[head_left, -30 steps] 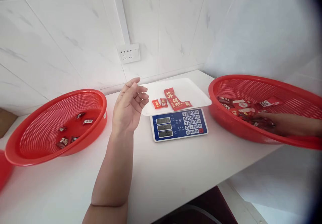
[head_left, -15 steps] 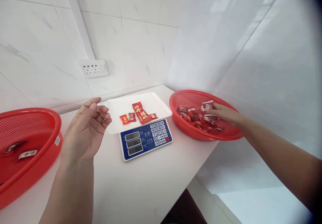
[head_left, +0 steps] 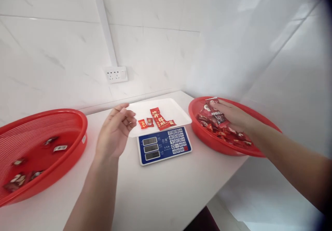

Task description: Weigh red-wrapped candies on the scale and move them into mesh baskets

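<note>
My right hand [head_left: 230,115] is closed on red and dark wrapped candies [head_left: 214,108], over the right red basket [head_left: 202,137] with its pile of small red packets [head_left: 223,133]. Left of the scale, my left hand [head_left: 115,130] hangs in the air by the white tray's left edge, its fingers curled apart and holding nothing. The white tray [head_left: 178,111] sits on a blue-and-white scale [head_left: 164,145]. On it lie a long red packet [head_left: 159,119] and several small red ones [head_left: 142,123].
At the left stands another red basket [head_left: 77,148] with several wrapped pieces [head_left: 17,180] inside. All of this is on a white table [head_left: 155,193] against a tiled wall with a socket [head_left: 116,74].
My right hand has lifted candies a little above the pile. The view has swung left, so more of the left basket shows. The tray's packets look unchanged.
</note>
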A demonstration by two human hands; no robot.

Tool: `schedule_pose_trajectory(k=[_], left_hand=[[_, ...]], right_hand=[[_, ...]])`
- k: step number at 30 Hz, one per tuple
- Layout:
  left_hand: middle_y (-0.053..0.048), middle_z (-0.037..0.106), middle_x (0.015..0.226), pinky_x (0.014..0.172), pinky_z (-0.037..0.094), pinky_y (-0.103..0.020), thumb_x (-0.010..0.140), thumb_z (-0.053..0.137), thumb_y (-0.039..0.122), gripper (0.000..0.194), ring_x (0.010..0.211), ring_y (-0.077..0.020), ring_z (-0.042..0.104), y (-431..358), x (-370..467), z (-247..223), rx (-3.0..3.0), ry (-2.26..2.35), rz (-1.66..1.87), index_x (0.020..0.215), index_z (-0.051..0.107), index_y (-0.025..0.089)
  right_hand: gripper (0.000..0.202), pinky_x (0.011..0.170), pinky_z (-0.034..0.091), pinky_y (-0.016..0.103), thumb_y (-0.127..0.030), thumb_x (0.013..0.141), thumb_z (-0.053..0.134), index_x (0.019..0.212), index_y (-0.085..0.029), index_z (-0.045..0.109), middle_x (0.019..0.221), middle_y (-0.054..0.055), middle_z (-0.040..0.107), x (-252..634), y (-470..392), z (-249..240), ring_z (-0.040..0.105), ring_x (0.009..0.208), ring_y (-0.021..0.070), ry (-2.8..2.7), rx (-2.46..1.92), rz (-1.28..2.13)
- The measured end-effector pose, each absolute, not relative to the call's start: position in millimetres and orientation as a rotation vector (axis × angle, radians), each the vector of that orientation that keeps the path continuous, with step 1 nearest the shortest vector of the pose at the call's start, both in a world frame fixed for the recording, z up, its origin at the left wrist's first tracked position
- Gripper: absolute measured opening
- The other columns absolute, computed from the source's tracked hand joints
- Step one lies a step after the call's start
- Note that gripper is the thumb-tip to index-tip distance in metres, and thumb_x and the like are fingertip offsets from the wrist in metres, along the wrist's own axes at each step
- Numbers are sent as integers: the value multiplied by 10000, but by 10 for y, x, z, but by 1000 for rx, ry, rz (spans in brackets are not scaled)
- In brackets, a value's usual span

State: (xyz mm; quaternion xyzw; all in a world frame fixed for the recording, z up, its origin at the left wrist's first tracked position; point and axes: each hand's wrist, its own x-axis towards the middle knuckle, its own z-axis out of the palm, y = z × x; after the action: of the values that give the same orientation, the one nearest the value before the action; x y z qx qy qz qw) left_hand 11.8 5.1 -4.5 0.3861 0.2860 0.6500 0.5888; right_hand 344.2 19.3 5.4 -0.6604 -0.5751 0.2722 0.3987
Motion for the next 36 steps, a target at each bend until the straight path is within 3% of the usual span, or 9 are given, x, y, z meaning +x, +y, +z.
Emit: schedule_pose_trajectory(k=[3,6,9,16,19,25,31,36], left_hand=[[-7,661,822,663,519,-224,771,656,276,212,714,-103,630,38,221,-113,1030,722,1391,964,608,202],[-42,643,1038,779,519,-279,810,632,305,292,930,-151,625,38,337,-208,1229,796,1248,1089,593,231],[-61,637,1060,776,520,-295,822,622,307,377,905,-158,631,57,417,-279,1329,803,1153,1183,551,225],[2,621,768,658,531,-271,766,681,291,464,647,-107,591,202,324,-331,1282,1016,1285,1196,538,194],[-5,630,797,656,536,-267,757,686,302,447,647,-107,593,258,240,-344,1289,1107,1369,1166,543,192],[-14,647,843,693,542,-276,790,646,327,431,676,-108,611,270,131,-318,1286,1112,1400,1183,524,197],[-13,658,827,692,531,-284,771,666,357,449,684,-118,613,257,102,-284,1279,1107,1440,1175,539,206],[-20,655,853,715,528,-296,778,659,365,445,673,-113,613,252,123,-298,1307,1097,1404,1173,536,202]], right_hand=[[161,497,473,220,-401,861,539,928,-255,553,902,23,662,2974,205,122,600,584,113,-1310,-1460,1171],[160,537,501,226,-387,857,558,941,-251,570,880,22,656,2528,212,120,598,618,115,-1408,-1256,1371],[175,607,533,264,-392,870,539,966,-250,574,881,23,656,2186,233,65,618,694,136,-1649,-1056,1459],[199,654,545,300,-392,850,565,960,-230,531,881,33,660,2012,469,-88,640,750,162,-1730,-1112,1206],[273,670,551,312,-434,823,590,991,-224,544,931,55,677,2114,663,-127,656,753,175,-1743,-1261,1126],[517,608,547,310,-514,819,542,1239,-219,485,1097,114,637,2293,867,-141,646,676,168,-1863,-1552,884],[613,806,548,368,-203,717,595,1310,-226,440,1340,137,501,2452,894,-159,642,958,229,-1854,-1593,851],[691,966,471,427,-172,711,579,1372,-250,390,1451,123,401,2495,884,-151,498,1233,283,-1893,-1567,862]])
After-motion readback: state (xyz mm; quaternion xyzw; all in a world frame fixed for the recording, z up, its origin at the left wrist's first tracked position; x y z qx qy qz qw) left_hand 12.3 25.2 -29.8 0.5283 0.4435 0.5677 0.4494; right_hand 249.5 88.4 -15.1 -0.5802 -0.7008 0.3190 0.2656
